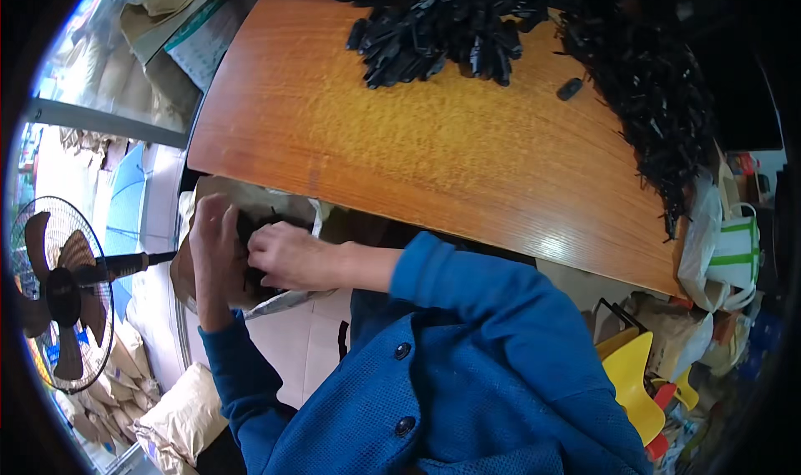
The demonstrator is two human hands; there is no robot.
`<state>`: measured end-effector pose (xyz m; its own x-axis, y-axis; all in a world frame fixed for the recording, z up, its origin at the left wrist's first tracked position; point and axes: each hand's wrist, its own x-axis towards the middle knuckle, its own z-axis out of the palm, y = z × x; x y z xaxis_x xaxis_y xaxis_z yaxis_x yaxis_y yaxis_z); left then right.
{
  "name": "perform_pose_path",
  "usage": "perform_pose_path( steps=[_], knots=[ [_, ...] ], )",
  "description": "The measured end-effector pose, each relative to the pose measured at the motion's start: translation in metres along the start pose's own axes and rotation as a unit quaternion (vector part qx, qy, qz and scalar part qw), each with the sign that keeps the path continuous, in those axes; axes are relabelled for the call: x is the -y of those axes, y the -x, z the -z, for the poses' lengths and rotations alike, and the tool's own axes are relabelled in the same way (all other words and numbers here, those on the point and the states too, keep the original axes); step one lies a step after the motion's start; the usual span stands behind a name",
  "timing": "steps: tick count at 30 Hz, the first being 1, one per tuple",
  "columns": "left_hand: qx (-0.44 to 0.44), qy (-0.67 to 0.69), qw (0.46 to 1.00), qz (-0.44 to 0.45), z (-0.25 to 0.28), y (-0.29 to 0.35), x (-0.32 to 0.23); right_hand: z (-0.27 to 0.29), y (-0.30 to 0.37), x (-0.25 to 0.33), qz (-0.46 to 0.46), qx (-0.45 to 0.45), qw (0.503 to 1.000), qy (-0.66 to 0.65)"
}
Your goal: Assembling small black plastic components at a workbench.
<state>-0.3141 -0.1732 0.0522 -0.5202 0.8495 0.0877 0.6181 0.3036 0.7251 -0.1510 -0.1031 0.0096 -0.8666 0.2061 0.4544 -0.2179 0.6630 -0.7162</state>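
My left hand (212, 243) is raised over the left side of an open brown paper sack (188, 266) below the table's front edge. Its fingers point up, slightly blurred, with the thumb apart and nothing visible in them. Over the sack's mouth is my right hand (288, 256), reaching in from the right with curled fingers. Whatever those fingers hold, if anything, is hidden. Dark pieces (267, 218) show inside the sack between the hands.
On the wooden table (400, 133) lie a heap of black plastic pieces (442, 37), a pile of thin black parts (659, 108) and one loose black piece (570, 88). A fan (62, 295) stands at left, a yellow chair (632, 387) at right.
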Motion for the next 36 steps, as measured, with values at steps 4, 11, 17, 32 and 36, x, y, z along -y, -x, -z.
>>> perform_pose_path(
  steps=[4, 11, 17, 32, 36],
  knots=[
    [0.079, 0.032, 0.986, -0.141, -0.083, -0.052, -0.088, 0.133, 0.061, -0.008, -0.097, -0.101, 0.99, 0.032],
    [0.114, -0.087, 0.961, -0.237, -0.251, -0.152, -0.192, 0.328, 0.235, -0.09, -0.353, -0.354, 0.828, 0.254],
    [0.089, -0.215, 0.939, -0.253, -0.305, -0.183, -0.224, 0.425, 0.293, -0.134, -0.438, -0.37, 0.748, 0.335],
    [0.117, -0.192, 0.953, -0.202, -0.326, -0.191, -0.236, 0.534, 0.3, -0.177, -0.399, -0.075, 0.63, 0.662],
    [0.065, -0.153, 0.963, -0.214, -0.329, -0.185, -0.226, 0.5, 0.282, -0.165, -0.376, -0.127, 0.653, 0.644]
  ],
)
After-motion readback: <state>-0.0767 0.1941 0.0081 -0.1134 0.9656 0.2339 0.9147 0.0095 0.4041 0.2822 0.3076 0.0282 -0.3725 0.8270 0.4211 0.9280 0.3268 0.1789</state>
